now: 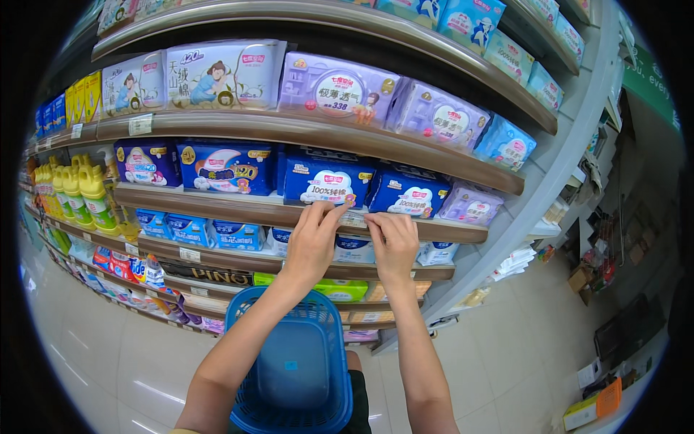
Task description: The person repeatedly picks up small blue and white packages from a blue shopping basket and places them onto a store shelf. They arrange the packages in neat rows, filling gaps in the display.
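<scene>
Both my hands are raised to the front edge of a brown shelf (238, 208) at chest height. My left hand (312, 239) has its fingers bent, thumb and fingertips pinched at the left end of a small pale price label (353, 219). At the label's right end, my right hand (395, 244) pinches with curled fingers. Just behind the fingertips stands a dark blue pad package (329, 179), with another blue package (408, 190) to its right. Below my left forearm is a blue plastic shopping basket (345, 383), with no goods visible inside.
Purple pad packages (340, 88) line the shelf above, and smaller blue-and-white packs (237, 236) the one below. Yellow bottles (94, 195) stand at the left. The shelf's grey side panel (499, 224) rises at right. An orange basket (609, 399) is at the lower right.
</scene>
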{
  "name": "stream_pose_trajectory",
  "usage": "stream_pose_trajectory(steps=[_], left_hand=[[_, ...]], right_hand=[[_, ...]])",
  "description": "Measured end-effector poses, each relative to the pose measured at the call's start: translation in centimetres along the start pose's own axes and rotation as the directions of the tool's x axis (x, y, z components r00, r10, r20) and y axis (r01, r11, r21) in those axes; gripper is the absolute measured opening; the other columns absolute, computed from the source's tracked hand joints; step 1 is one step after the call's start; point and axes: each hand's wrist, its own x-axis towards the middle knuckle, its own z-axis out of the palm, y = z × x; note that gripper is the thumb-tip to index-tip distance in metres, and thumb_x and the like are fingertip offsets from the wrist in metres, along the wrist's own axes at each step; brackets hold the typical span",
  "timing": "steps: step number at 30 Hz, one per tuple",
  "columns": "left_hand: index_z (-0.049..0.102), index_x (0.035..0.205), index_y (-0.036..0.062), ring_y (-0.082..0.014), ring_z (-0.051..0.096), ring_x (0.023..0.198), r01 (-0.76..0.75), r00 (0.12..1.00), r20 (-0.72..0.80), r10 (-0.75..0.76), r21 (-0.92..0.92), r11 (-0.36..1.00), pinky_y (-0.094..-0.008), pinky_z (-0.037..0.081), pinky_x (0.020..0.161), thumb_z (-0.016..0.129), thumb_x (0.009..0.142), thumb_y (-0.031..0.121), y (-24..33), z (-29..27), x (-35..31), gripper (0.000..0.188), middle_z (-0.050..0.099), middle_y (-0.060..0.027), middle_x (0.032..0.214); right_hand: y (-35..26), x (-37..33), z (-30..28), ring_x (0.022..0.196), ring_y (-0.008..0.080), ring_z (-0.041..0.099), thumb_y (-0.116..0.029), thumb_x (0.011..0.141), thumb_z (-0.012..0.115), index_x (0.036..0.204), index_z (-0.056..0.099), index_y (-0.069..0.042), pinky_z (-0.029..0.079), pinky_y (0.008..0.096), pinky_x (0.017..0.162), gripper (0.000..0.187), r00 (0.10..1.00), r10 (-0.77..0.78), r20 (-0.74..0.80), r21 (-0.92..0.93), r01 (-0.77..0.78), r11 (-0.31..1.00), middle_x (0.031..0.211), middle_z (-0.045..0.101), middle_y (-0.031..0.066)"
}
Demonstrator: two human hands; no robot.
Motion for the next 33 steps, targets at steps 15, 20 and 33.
stream_pose_trajectory(steps=[15, 20, 33], left_hand=[[0.065, 0.113, -0.0001, -0.0315, 0.059, 0.095, -0.021, 0.999, 0.030, 0.019, 0.086, 0.996, -0.0412, 0.054, 0.077, 0.066, 0.083, -0.007, -1.4, -1.1, -1.0, 0.031, 0.055, -0.0136, 0.106], [0.063, 0.109, -0.0010, -0.0331, 0.058, 0.097, -0.018, 0.999, 0.051, 0.012, 0.125, 0.992, -0.0426, 0.053, 0.077, 0.067, 0.083, -0.007, -1.3, -1.1, -1.1, 0.027, 0.054, -0.0140, 0.107], [0.062, 0.117, 0.0016, -0.0358, 0.056, 0.103, -0.016, 0.995, 0.104, 0.001, 0.149, 0.989, -0.0444, 0.051, 0.084, 0.071, 0.083, -0.003, -0.4, -1.9, -1.9, 0.035, 0.055, -0.0151, 0.115]], right_hand=[[-2.0, 0.3, 1.4, 0.087, 0.0227, 0.059, -0.005, 0.084, 0.075, 0.095, 0.076, -0.010, 0.044, 0.0353, 0.076, 0.012, 0.999, 0.014, 0.050, 0.014, -0.015, 1.000, 0.092, 0.068, 0.0020], [-2.1, -0.3, 1.4, 0.089, 0.0238, 0.057, 0.000, 0.083, 0.071, 0.098, 0.075, -0.012, 0.042, 0.0368, 0.074, 0.020, 0.995, 0.046, 0.087, 0.013, -0.048, 0.999, 0.094, 0.062, 0.0035], [-4.8, -1.3, 0.3, 0.094, 0.0272, 0.059, 0.005, 0.086, 0.066, 0.110, 0.073, -0.011, 0.047, 0.0385, 0.081, 0.030, 0.982, 0.120, 0.145, 0.052, -0.129, 0.990, 0.106, 0.061, 0.0083]])
